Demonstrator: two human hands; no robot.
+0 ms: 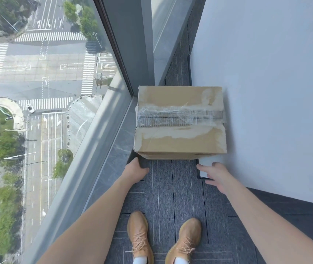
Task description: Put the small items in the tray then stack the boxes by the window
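A brown cardboard box [180, 121] with torn clear tape across its lid sits between the window [47, 82] on its left and a white wall on its right. The edge of a second box [170, 156] shows just under its near side. My left hand [135, 169] is open, just below the box's near left corner and apart from it. My right hand [215, 177] is open with fingers spread, below the near right corner, holding nothing.
A grey stone sill [111, 159] runs along the foot of the glass. The white wall [275, 92] closes in the right side. Dark striped carpet [170, 197] lies between the box and my two tan shoes [139, 237].
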